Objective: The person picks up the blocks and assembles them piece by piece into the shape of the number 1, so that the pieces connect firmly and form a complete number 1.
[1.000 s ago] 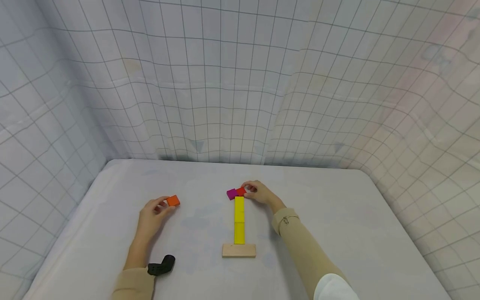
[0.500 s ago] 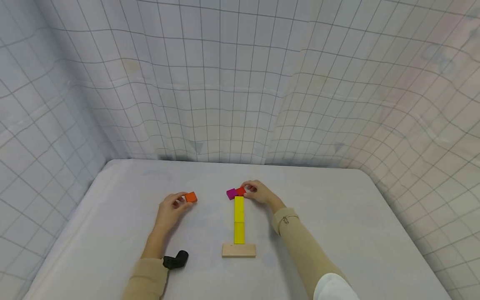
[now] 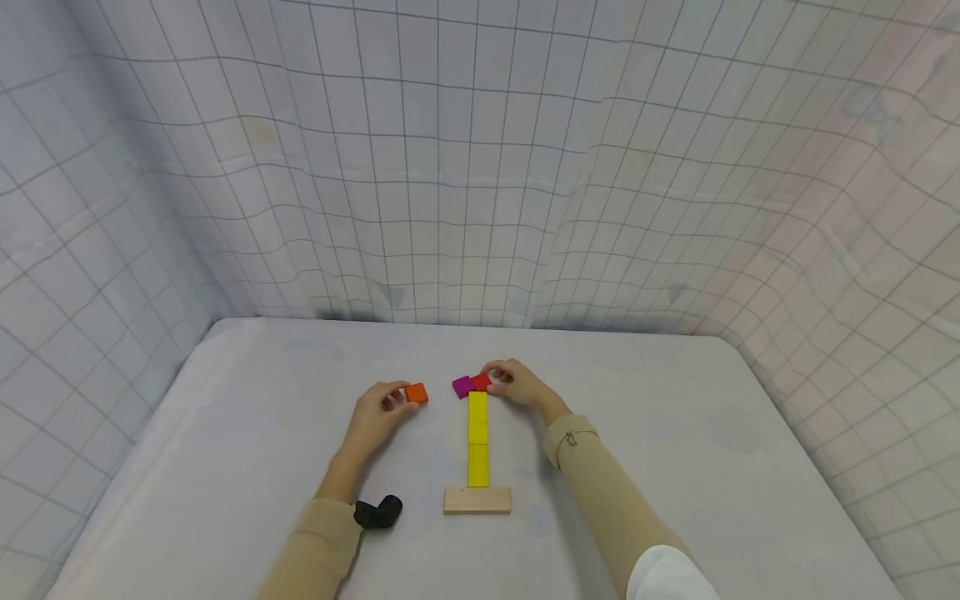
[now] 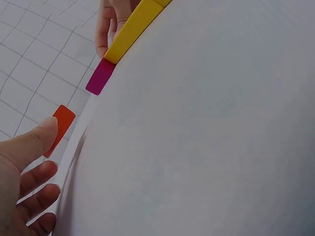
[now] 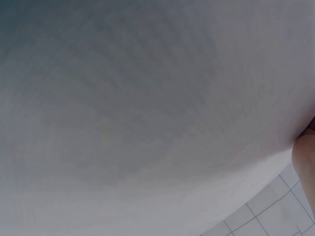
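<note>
My left hand (image 3: 378,415) pinches an orange block (image 3: 417,393) between thumb and fingers, a little left of the purple block. In the left wrist view the thumb lies on the face of the orange block (image 4: 61,129), and the other fingers are loosely bent. With thumb and fingertips my right hand (image 3: 519,385) holds a red block (image 3: 482,382) at its right side. Touching the red block on its left is the purple block (image 3: 462,387). Just below them a column of yellow blocks (image 3: 478,437) runs toward me. Only a bit of the right hand (image 5: 304,162) shows in the right wrist view.
A pale wooden block (image 3: 477,501) lies crosswise at the near end of the yellow column. The white-covered table (image 3: 675,450) extends to both sides, and a gridded curtain (image 3: 480,167) surrounds its far side. A black wrist device (image 3: 378,512) sits at my left cuff.
My left hand has travelled right with the orange block, closer to the purple one. The right hand and the red block have stayed in place.
</note>
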`<state>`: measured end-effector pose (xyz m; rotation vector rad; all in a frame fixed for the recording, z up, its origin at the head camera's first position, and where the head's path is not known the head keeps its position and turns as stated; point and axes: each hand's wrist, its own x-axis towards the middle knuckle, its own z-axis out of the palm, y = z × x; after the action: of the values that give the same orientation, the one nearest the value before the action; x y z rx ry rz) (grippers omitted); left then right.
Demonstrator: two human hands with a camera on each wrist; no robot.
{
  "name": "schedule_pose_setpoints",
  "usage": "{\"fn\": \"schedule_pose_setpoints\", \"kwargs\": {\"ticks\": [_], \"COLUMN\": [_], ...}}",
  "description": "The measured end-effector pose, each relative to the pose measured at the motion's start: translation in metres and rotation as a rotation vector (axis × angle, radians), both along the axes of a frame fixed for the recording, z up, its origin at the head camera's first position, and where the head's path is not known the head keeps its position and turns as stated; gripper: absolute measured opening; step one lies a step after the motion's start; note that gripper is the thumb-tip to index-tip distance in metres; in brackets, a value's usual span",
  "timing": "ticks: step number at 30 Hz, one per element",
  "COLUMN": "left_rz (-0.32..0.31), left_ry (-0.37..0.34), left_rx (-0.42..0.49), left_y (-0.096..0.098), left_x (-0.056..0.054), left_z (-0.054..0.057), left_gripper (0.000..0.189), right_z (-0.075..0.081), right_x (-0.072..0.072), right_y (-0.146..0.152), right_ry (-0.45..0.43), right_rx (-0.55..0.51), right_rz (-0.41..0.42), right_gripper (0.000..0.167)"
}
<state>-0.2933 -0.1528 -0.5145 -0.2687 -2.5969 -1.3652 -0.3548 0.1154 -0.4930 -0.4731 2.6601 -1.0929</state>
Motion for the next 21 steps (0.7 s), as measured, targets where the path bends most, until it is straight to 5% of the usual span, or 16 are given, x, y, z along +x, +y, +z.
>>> {"fn": "schedule_pose_setpoints", "kwargs": {"ticks": [21], "left_rz": [-0.007], "left_ry": [-0.034], "left_rx": [-0.055], "left_y": [0.038], "left_x": [-0.007], "left_z": [-0.002], "left_gripper": [0.038], "right_z": [-0.001], "right_x": [0.001], "right_y": [0.0], "right_ry": [0.027], "right_rx": [-0.014], "right_rz": [0.02], "right_gripper": [0.028]}}
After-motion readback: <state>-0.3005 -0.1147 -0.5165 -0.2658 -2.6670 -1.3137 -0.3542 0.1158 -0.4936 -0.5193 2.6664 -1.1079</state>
